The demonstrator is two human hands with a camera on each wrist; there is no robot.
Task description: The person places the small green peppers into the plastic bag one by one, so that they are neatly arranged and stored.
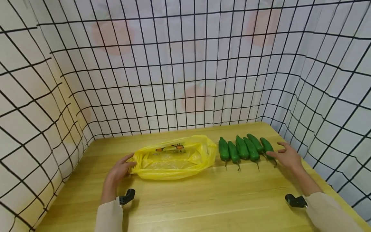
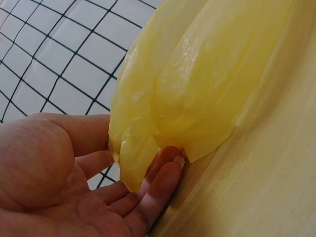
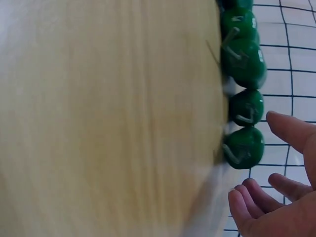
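Left hand (image 1: 119, 169) pinches yellow plastic bag (image 1: 174, 174); right hand (image 1: 288, 157) spread, empty.
Nudged, the green pepper (image 1: 266, 145) (glossy) at your right's ten o'clock could roll.

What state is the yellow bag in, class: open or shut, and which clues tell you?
Open: in the head view, the yellow bag lies with its near and far rims apart, so its inside shows between them.

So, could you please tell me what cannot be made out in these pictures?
- Head view: lettering in the bag's print, too small to read.
- Head view: the right sleeve's far part, cut off by the bottom edge.
- Left wrist view: some of the left hand's fingertips, hidden by the yellow bag.
- Right wrist view: the topmost pepper, cut off by the upper edge.
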